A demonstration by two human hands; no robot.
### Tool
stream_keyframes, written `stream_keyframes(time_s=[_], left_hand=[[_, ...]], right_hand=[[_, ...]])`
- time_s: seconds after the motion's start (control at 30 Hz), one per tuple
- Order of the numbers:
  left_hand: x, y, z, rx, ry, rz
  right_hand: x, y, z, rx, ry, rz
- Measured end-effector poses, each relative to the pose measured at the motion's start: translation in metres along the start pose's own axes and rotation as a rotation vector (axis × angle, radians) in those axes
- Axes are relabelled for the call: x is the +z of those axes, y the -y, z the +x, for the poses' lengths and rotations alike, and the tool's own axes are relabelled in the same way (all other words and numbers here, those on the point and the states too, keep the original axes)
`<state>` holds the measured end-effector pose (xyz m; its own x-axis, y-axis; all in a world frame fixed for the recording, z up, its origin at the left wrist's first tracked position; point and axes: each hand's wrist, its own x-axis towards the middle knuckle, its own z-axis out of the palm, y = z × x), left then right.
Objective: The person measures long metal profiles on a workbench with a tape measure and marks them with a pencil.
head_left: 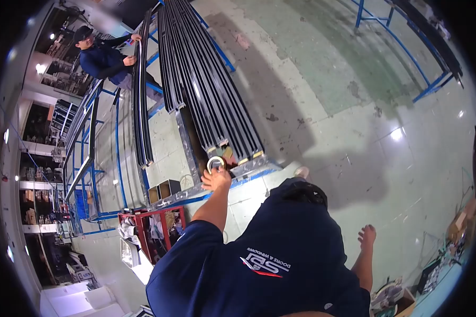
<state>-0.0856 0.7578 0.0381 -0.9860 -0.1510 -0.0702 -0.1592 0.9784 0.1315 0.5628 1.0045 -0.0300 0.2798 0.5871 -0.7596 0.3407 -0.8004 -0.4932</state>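
My left hand (pixel 217 181) is stretched out over the near end of the rack, its fingers apart at the lower edge of a pale ring-shaped roll (pixel 216 163). Fingertips and roll overlap in view; I see no closed grip around it. Just beyond the roll lie the near ends of long dark profiles (pixel 214 100), side by side on the blue-framed rack (pixel 182 196). Away from the rack, my right hand (pixel 367 236) hangs low at my right side, fingers apart and slightly bent, with nothing in it.
Across the rack, a person (pixel 103 58) has both hands on a separate dark profile (pixel 140 105). A red cabinet (pixel 158 232) and an open-fronted box (pixel 164 190) stand near the rack's left end. Another blue rack (pixel 426 92) is at upper right.
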Motion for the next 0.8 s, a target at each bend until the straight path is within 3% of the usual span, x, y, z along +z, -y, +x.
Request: stream_keyframes(time_s=[0.17, 0.33, 0.43, 0.5, 0.57, 0.63, 0.7, 0.8], left_hand=[[-0.008, -0.01, -0.011, 0.0, -0.104, 0.018], [0.007, -0.004, -0.011, -0.043, -0.31, 0.03], [-0.022, -0.004, -0.003, -0.007, -0.215, 0.176], [-0.034, -0.005, 0.024, -0.179, -0.248, 0.164], [-0.056, -0.026, 0.054, -0.25, -0.481, 0.128], [-0.08, -0.055, 0.091, -0.376, -0.552, 0.073], [-0.088, -0.097, 0.123, -0.374, -0.671, 0.002], [-0.093, -0.172, 0.141, -0.106, -0.659, -0.133]], right_hand=[[0.064, 0.124, 0.023, -0.23, 0.205, -0.063], [0.11, 0.193, 0.039, -0.137, 0.392, -0.177], [0.082, 0.197, 0.099, 0.0, 0.394, -0.352], [0.048, 0.189, 0.163, 0.146, 0.414, -0.448], [0.013, 0.187, 0.234, 0.321, 0.445, -0.506], [0.013, 0.258, 0.222, 0.288, 0.282, -0.387], [0.035, 0.329, 0.217, 0.233, 0.179, -0.238], [0.091, 0.416, 0.222, 0.1, 0.19, -0.207]])
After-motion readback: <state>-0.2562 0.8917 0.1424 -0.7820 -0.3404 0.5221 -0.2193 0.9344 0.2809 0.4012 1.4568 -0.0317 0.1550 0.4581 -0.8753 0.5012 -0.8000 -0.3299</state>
